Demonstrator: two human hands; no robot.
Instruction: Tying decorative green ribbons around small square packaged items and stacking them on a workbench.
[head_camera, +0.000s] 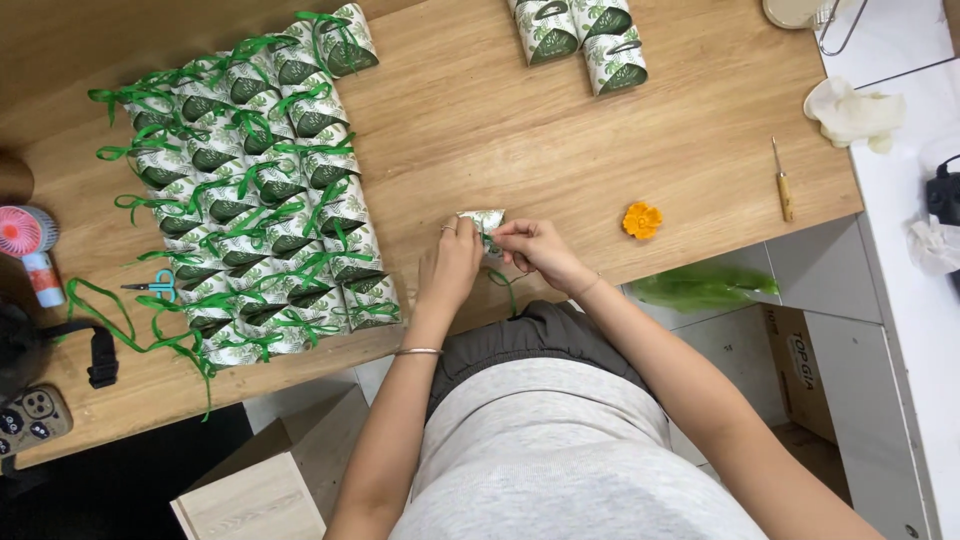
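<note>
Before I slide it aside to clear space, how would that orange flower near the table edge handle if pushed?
The orange flower looks small and thin-petalled, so probably very light and easily crushed. It lies flat, so likely slides rather than rolls. Sitting close to the table edge, a push could drop it off.

A broad strip of bare counter (560, 140) is lying open ahead of the hands, running up to three leaf-print boxes (583, 35) at the far edge. To the left, packed rows of ribboned green boxes (255, 190) are blocking passage, with scissors (155, 287) and loose green ribbon (110, 320) trailing beside them. To the right, an orange flower (642, 220) and an awl (784, 185) are sitting well apart.
</note>
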